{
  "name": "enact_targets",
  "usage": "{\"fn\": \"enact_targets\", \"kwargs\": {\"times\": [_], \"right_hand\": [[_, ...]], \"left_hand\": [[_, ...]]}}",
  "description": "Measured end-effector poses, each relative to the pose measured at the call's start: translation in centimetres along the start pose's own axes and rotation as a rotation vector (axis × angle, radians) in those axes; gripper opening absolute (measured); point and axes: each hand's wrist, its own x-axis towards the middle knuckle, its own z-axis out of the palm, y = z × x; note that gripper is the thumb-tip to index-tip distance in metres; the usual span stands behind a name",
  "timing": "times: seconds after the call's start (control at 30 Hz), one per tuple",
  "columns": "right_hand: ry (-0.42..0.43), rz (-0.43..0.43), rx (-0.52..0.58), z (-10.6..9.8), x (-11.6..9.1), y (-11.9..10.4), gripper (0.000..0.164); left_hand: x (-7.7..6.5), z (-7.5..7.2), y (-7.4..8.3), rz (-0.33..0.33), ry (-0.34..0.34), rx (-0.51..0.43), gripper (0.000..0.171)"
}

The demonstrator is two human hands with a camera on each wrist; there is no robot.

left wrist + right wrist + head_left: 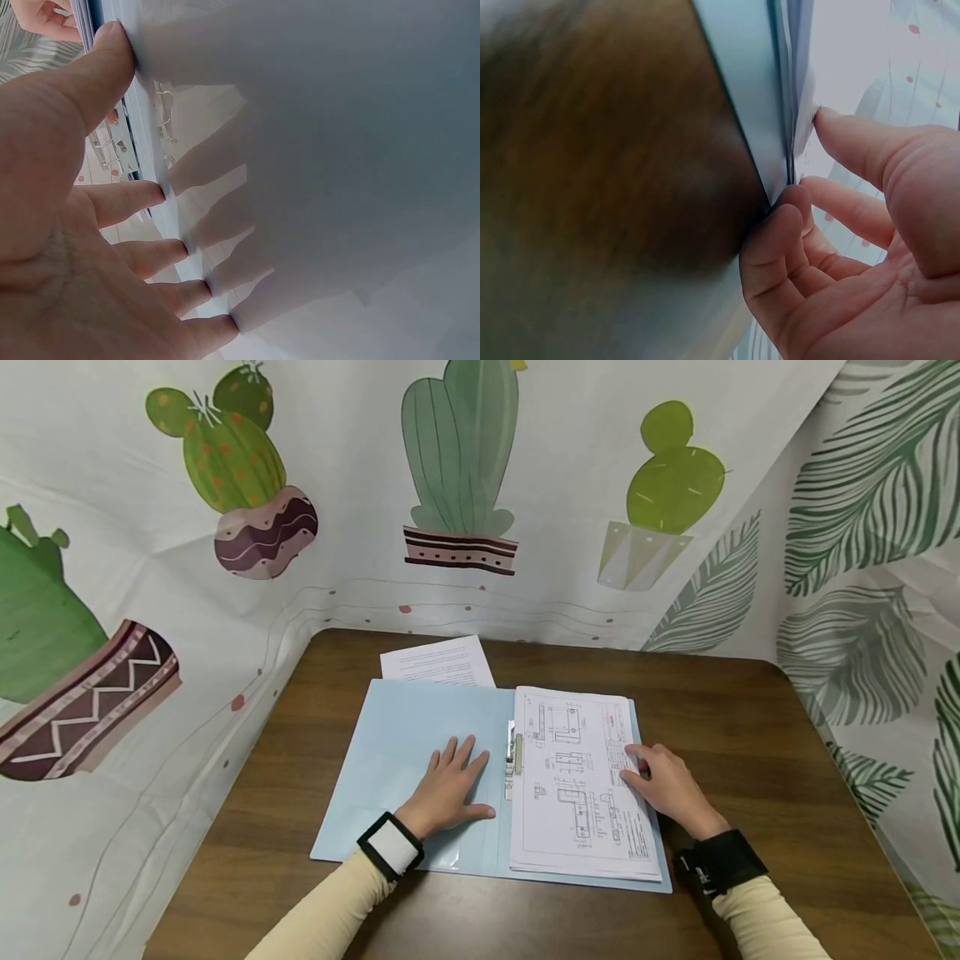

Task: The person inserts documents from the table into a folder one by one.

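A light blue folder [420,760] lies spread on the table. My left hand [446,789] rests palm down on its left cover, fingers spread; the left wrist view shows the fingertips [154,193] touching the glossy surface, which mirrors them. A stack of printed drawing sheets [555,852] lies on the folder's right side, beside a metal clip [513,756] at the spine. My right hand [670,783] is at the stack's right edge, thumb and index finger apart and touching the top sheet. In the right wrist view, the other fingers [769,247] bend beside the edge of the folder.
Behind the folder, a loose printed sheet [442,662] lies partly under its top edge. The brown wooden table [247,810] extends on both sides. A white cloth with cactus and leaf prints [352,485] hangs behind the table.
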Motion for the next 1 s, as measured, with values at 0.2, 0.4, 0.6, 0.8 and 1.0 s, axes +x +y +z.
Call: {"fn": "enact_targets", "kwargs": {"times": [0.2,0.4,0.6,0.8,1.0], "right_hand": [[0.009,-0.008,-0.01,-0.1,0.0,0.0,0.054],[-0.006,-0.009,-0.008,-0.2,0.1,0.1,0.053],[-0.005,-0.032,-0.004,-1.0,0.2,0.0,0.054],[0.049,-0.067,0.026,-2.5,1.4,-0.3,0.056],[0.153,-0.105,0.08,-4.3,4.0,-1.6,0.062]], "left_hand": [[0.0,0.0,-0.1,0.004,0.004,0.0,0.094],[0.1,0.1,-0.2,0.002,0.004,-0.002,0.094],[0.0,0.1,-0.1,0.002,0.002,-0.005,0.094],[0.1,0.2,-0.2,0.003,0.005,-0.011,0.094],[0.1,0.1,-0.1,-0.002,0.0,-0.006,0.094]]}}
